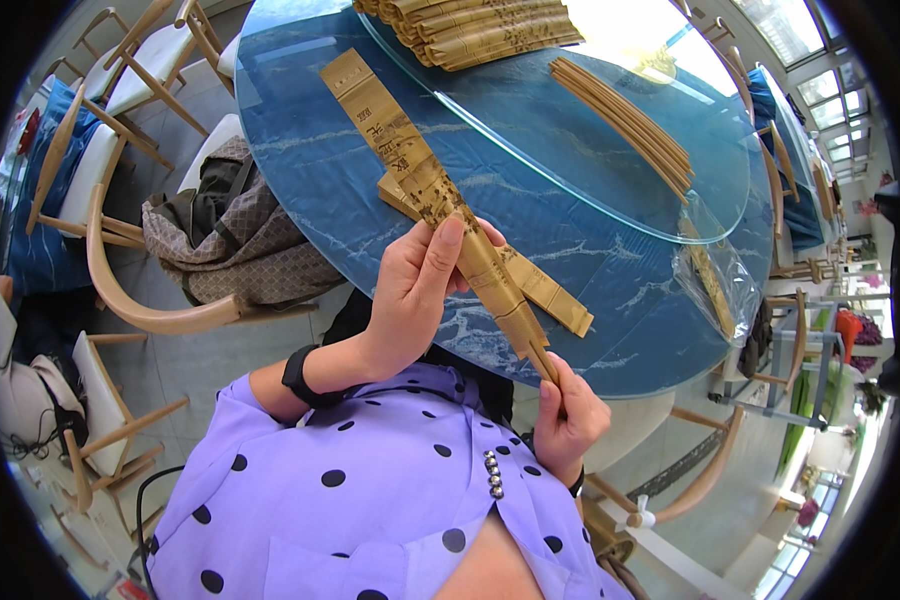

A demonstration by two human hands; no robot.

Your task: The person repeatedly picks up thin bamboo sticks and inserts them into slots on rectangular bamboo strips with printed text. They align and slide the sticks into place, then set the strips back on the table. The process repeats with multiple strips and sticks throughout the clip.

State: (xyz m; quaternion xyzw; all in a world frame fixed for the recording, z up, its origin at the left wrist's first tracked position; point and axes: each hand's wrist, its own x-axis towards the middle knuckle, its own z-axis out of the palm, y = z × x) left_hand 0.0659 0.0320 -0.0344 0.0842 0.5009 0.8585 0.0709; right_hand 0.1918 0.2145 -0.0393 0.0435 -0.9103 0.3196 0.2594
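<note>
A long gold paper chopstick sleeve (382, 118) with dark printing slants across the middle of the view. My left hand (410, 285) is closed around its lower half, the thumb lying on top. Brown chopsticks (544, 364) stick out of the sleeve's near end, their other part hidden inside it. The fingers of my right hand (572, 415) pinch the chopsticks' exposed ends. Under the held sleeve, another gold sleeve (550, 295) lies crosswise on the blue table (320, 150), partly covered by my left hand.
A glass turntable (530, 140) bears a stack of gold sleeves (470, 32) and a row of loose brown chopsticks (625, 125). A clear plastic bag (720, 270) with a gold strip inside lies at the table's right. Wooden chairs (160, 310) and a patterned bag (240, 225) stand left.
</note>
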